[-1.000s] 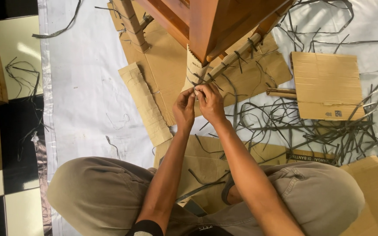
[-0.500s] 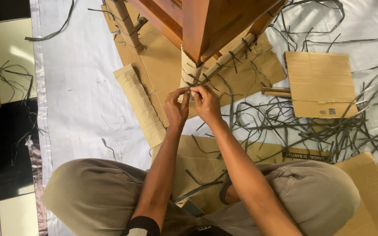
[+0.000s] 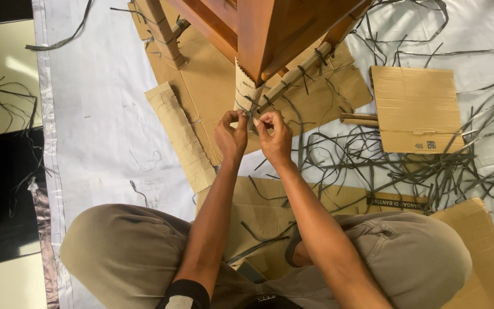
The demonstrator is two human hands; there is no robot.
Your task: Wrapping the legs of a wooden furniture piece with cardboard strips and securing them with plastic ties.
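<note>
Both hands meet below the cardboard-wrapped reddish wooden furniture leg (image 3: 249, 91): left hand (image 3: 231, 136) and right hand (image 3: 275, 137), fingers pinched on a thin dark plastic strap (image 3: 251, 116), cinching the wrap tight.

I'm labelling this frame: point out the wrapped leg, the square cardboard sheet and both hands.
Wrapped leg (image 3: 246, 91), head view, on its cardboard wrap.
Cardboard sheet (image 3: 415, 106), head view, its middle.
Left hand (image 3: 231, 137), head view, back of hand.
Right hand (image 3: 275, 140), head view, back of hand.
</note>
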